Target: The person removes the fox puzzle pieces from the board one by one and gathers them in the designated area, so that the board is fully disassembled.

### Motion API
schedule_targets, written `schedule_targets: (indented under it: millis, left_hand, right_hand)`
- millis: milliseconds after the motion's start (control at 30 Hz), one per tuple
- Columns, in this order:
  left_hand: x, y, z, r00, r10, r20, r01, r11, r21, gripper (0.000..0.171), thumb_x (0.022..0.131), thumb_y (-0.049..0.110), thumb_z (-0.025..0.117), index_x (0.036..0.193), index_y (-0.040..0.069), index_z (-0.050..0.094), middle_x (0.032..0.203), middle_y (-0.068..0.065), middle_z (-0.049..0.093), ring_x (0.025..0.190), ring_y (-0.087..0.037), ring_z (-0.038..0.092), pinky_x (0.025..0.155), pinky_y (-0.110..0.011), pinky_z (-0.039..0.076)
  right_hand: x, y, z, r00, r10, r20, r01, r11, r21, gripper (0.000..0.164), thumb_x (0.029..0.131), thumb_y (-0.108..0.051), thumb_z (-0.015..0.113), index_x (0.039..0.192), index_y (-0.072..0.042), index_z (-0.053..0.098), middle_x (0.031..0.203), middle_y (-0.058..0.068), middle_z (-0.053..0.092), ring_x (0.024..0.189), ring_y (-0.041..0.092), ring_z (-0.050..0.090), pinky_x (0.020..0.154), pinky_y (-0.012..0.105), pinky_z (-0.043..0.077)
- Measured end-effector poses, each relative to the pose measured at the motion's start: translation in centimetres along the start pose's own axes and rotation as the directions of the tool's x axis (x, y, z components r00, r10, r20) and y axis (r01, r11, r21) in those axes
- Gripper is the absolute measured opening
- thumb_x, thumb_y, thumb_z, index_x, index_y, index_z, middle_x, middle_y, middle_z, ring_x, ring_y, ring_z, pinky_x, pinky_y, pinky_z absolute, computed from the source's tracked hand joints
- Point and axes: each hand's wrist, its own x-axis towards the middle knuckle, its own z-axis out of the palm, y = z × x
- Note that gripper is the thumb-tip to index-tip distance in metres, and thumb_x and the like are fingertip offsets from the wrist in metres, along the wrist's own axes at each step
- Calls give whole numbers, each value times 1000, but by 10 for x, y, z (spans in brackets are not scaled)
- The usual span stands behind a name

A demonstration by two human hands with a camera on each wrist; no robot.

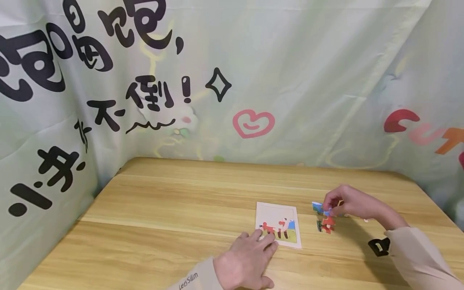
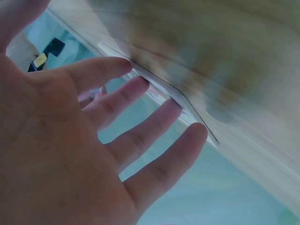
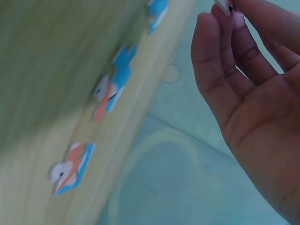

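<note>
A white puzzle board [image 1: 274,213] lies flat on the table, its lower part coloured with red and white animals, its upper part blank. My left hand [image 1: 248,257] is spread out, fingertips [image 2: 193,133] resting at the board's near left edge. To the board's right, my right hand [image 1: 346,201] holds a small puzzle piece [image 3: 224,5] between thumb and fingertips; most of its picture is hidden. Below these fingers lie red puzzle pieces [image 1: 328,228], with a blue and green piece [image 1: 317,207] just left of them.
More loose pieces lie beyond the right hand, among them a blue and orange piece [image 3: 123,70] and one with an animal's eye [image 3: 70,169]. A printed cloth [image 1: 308,80] hangs behind the wooden table [image 1: 163,201]. A black fitting [image 1: 379,246] sits by the right cuff.
</note>
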Motion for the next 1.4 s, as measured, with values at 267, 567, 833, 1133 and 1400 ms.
schedule_targets:
  millis: [267,567,833,1133,1400]
  left_hand:
    - [0,-5,-2,1000,2,17,-1,1000,-26,81,90,73,55,154,25,45,158,12,36,137,-10,39,106,-29,39]
    - [0,-7,-5,1000,6,6,-5,1000,-29,81,90,72,56,153,23,47,158,11,36,136,-12,40,102,-31,44]
    - [0,-9,-6,1000,14,17,-14,1000,-22,82,90,72,55,155,22,45,160,10,35,139,-13,39,104,-32,44]
    - [0,-8,-6,1000,21,18,-20,1000,-10,83,90,72,54,155,21,43,160,8,34,140,-14,38,105,-32,44]
    - [-1,-10,-4,999,28,24,-27,999,-20,87,87,75,57,154,22,45,158,11,35,139,-13,37,100,-29,45]
  right_hand:
    - [-15,13,-4,999,-38,34,38,999,1,22,84,16,66,85,-5,71,76,-6,67,66,0,52,52,25,46]
    - [-31,23,-7,997,8,81,-14,998,68,23,81,19,60,82,-3,68,72,-1,64,62,5,53,50,28,46]
    - [-35,26,-5,995,47,86,-50,998,33,24,77,20,59,80,-2,66,76,-9,61,66,-1,49,50,24,42]
    - [-35,17,-11,998,63,17,-60,988,-145,22,79,16,67,84,-5,67,85,-12,63,74,0,53,59,26,48]
    - [-8,-3,-4,995,99,9,-96,979,-178,15,86,7,71,90,-7,71,89,-9,66,79,4,59,66,28,52]
